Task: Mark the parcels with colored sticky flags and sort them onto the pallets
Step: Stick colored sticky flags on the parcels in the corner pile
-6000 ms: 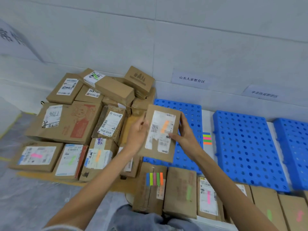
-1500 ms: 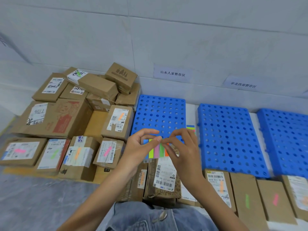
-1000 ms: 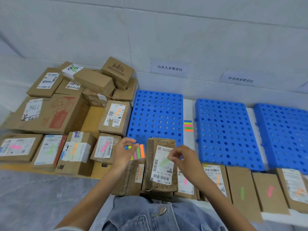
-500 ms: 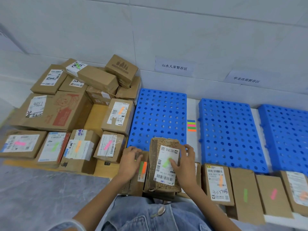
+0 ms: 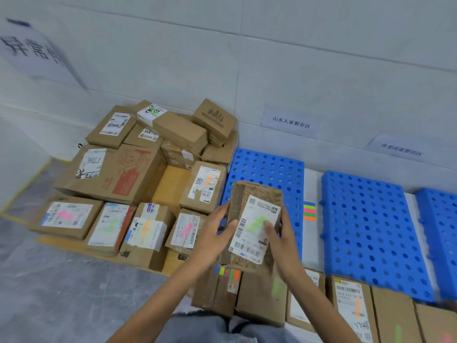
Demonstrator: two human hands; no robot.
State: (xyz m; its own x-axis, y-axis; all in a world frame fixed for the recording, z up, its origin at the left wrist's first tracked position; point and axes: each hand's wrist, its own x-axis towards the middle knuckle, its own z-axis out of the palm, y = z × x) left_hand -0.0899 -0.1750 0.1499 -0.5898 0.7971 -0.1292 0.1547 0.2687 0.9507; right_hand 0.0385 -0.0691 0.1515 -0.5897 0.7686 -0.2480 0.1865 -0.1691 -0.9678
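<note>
Cardboard parcel (image 5: 257, 191), green flag (image 5: 257, 222) on its label — left hand (image 5: 214, 235) and right hand (image 5: 284, 240) grip its sides. It hangs above a blue pallet (image 5: 267, 167).

The grey floor (image 5: 61, 293) bears blue pallets (image 5: 366, 226) (side by side) and stacked parcels (image 5: 118, 174).

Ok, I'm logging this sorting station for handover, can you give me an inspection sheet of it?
Surface: grey sheeted floor; three blue pallets by the wall.
Job's things: parcel with green flag on its label, held up; parcel pile at left, several flagged; near row of parcels, some flagged; flag pad between pallets; flag strip on a near parcel.
Clutter: nothing seen.
Grippers: left hand and right hand each grip the parcel's sides.
Cables: nothing seen.
Surroundings: white wall with paper signs.
</note>
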